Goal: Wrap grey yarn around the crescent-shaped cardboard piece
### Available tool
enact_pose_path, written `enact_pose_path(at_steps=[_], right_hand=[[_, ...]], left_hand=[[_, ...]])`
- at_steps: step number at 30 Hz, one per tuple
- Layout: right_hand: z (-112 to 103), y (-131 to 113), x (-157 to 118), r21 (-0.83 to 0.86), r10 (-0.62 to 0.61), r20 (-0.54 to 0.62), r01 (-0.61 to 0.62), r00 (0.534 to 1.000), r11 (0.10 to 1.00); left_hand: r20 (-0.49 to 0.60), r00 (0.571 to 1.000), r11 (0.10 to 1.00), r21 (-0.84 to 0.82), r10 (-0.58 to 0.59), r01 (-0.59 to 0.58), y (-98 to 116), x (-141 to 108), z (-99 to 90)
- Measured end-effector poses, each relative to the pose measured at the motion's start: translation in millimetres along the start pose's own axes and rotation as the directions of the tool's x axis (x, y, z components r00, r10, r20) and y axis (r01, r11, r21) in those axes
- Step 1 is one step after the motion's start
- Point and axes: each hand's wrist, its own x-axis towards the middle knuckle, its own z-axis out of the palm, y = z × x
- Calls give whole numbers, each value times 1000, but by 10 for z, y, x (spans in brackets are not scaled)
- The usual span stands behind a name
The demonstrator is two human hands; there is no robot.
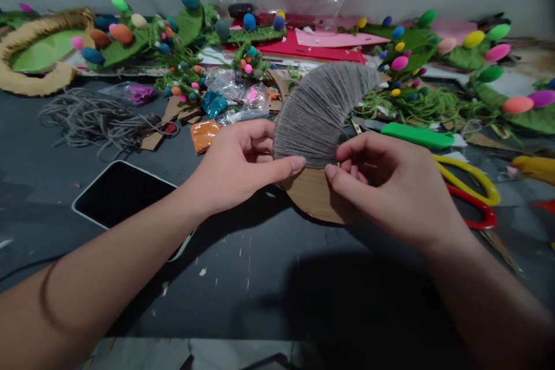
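Note:
A curved cardboard piece (pixel 325 193) is held up above the dark table. Grey yarn (pixel 318 110) is wound closely around its upper arc, while its lower part shows bare brown cardboard. My left hand (pixel 247 165) grips the outer left edge, thumb across the front at the last yarn turns and fingers behind. On the inner right edge, my right hand (pixel 385 179) is closed in a pinch, its thumb tip where yarn meets bare cardboard. I cannot make out any loose yarn between those fingers. A tangled heap of grey yarn (pixel 99 118) lies to the left.
A phone (pixel 125 191) lies under my left forearm. Right of my right hand are a green-handled cutter (pixel 418 135) and scissors with yellow and red handles (pixel 477 176). Green leafy decorations (pixel 125 49), a tan wrapped ring (pixel 39 84) and red sheets (pixel 277 46) line the back.

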Motion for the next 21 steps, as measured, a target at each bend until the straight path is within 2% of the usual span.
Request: enact_pose_path(at_steps=[7,11,16,21], right_hand=[[-69,-5,27,19,-3,53,2,999,1000],[-56,-31,28,-22,1,26,0,1000,1000],[-18,10,22,72,58,46,-61,997,996],[-60,59,41,41,-2,63,-1,998,999]], left_hand=[[-5,1000,1000,-20,-17,17,11,-6,-2],[8,1000,999,-34,-12,12,4,-9,3],[0,1000,1000,-9,1,-1,4,-4,11],[-13,1000,1000,4,-22,22,31,-6,15]])
